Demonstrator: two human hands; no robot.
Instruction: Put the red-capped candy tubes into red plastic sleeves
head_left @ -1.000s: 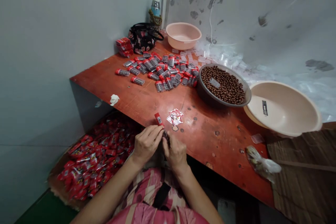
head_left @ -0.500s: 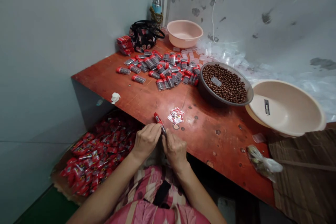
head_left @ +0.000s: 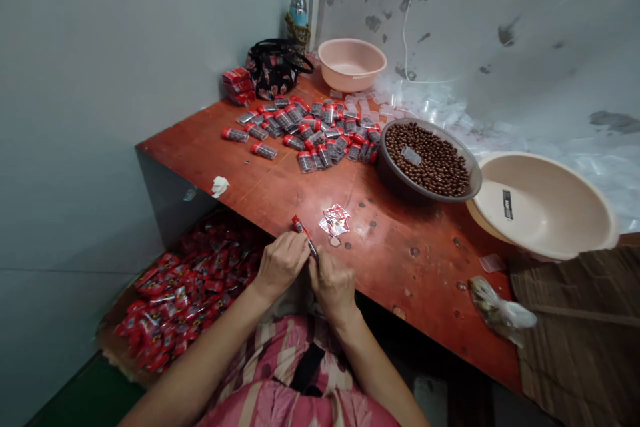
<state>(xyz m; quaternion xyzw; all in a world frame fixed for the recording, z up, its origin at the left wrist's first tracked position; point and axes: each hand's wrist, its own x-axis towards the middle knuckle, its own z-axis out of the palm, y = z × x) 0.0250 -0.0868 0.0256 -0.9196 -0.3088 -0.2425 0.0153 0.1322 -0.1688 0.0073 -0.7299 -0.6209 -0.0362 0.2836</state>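
Over the table's front edge, my left hand [head_left: 284,264] and my right hand [head_left: 334,282] are closed on one slim red-topped container [head_left: 299,223], seen edge-on and tilted. My left fingers pinch its side, and my right fingers grip its lower end. Its lower part is mostly hidden by the fingers. Just beyond it lies a small pile of red and clear printed wrappers [head_left: 335,220]. Farther back, several clear containers with red caps [head_left: 325,127] and dark contents lie in a loose heap.
A grey basin [head_left: 470,193] of brown balls stands right of the heap, beside a cream basin [head_left: 565,213]. A pink basin [head_left: 353,65] and black bag [head_left: 275,70] are at the back. Below left, a carton holds red packs [head_left: 175,307]. A knotted plastic bag [head_left: 503,310] lies right.
My left hand has shifted very slightly along the container. Both hands still grip it in nearly the same place, and the things on the table have not moved.
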